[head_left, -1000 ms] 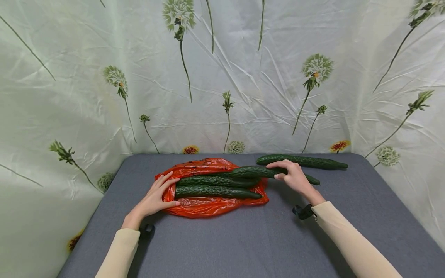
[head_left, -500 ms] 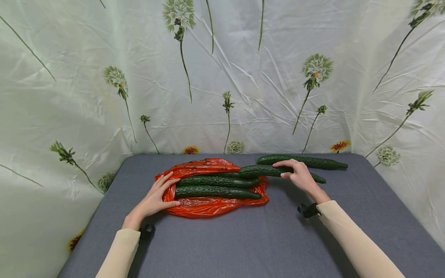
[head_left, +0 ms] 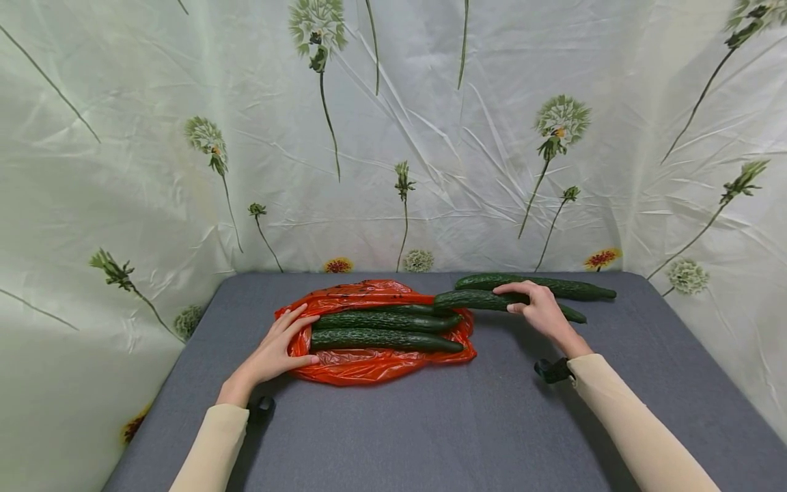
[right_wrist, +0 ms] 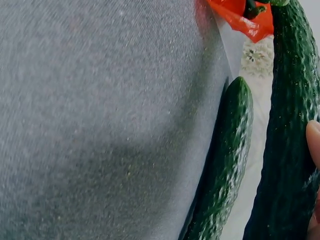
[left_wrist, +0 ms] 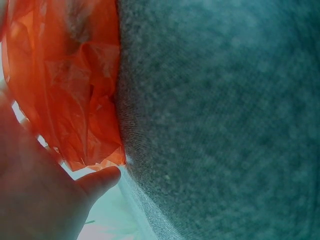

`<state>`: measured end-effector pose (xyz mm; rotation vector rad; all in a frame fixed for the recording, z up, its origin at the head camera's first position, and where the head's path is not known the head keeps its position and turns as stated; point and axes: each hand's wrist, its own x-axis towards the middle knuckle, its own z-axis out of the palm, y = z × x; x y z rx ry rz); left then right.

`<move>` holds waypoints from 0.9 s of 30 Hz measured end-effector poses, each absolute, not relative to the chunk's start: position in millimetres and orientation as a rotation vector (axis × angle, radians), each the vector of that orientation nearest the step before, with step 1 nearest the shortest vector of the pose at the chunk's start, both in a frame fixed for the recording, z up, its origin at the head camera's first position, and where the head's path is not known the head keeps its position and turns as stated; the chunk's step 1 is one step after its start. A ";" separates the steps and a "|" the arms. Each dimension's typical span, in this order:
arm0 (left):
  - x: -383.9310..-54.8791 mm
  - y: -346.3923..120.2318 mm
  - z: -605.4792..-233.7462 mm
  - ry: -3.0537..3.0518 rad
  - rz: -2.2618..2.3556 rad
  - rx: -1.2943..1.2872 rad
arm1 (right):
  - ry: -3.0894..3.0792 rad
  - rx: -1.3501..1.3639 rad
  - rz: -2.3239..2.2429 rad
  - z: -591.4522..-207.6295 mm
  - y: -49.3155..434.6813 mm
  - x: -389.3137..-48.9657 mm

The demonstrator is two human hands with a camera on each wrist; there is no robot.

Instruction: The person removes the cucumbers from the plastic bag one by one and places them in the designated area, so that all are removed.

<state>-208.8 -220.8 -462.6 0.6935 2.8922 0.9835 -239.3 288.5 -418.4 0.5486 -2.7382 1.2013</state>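
Note:
My right hand [head_left: 544, 314] pinches a long green cucumber [head_left: 470, 299] by its middle, between thumb and fingers. The cucumber is raised over the table, its left end just above the right edge of a red plastic bag [head_left: 375, 374]. On the bag lie several more cucumbers [head_left: 384, 338], side by side, the rearmost partly hidden. At the bag's left end, my left hand [head_left: 273, 352] rests on the plastic with spread fingers. The left wrist view shows its thumb [left_wrist: 102, 181] straight beside the crumpled bag [left_wrist: 65, 110]. In the right wrist view, the held cucumber [right_wrist: 287, 120] fills the right side.
Another cucumber [head_left: 578, 288] lies on the grey table [head_left: 393, 437] near its back edge, behind my right hand. A pale curtain [head_left: 467, 171] with printed dandelions hangs behind and at the sides of the table.
My right hand has moved to the right with the cucumber, whose left end has drawn back from over the other cucumbers towards the bag's right edge. The left hand has stayed still.

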 end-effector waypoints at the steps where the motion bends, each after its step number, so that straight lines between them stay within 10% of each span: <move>1: -208.8 -220.7 -462.6 2.891 0.983 0.692 | -2.739 0.543 1.204 -418.5 289.9 -239.5; 27: -208.6 -221.0 -461.7 2.883 0.991 0.700 | -2.770 0.395 1.241 -421.0 316.1 -241.6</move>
